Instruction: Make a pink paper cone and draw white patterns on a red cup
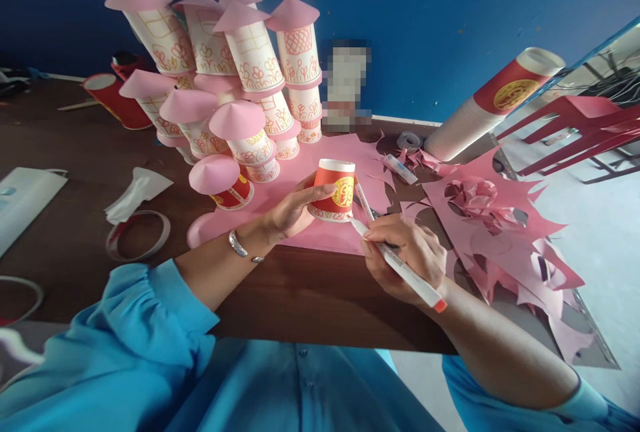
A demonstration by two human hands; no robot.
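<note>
My left hand is wrapped round a red paper cup with a gold emblem, held upside down above pink paper. Small flower drawings run along the white band at the cup's lower edge. A white marker with an orange-red end is gripped in my right hand, its tip at or very near that band. Another white pen shows just behind the cup, partly hidden. Left of the cup stands a short red cup under a pink paper cone.
Behind stand several white cup towers with pink cone roofs. A tall stack of cups leans at the right. Cut pink paper scraps, a glue stick and a tape roll lie about. A red stool stands beyond the table.
</note>
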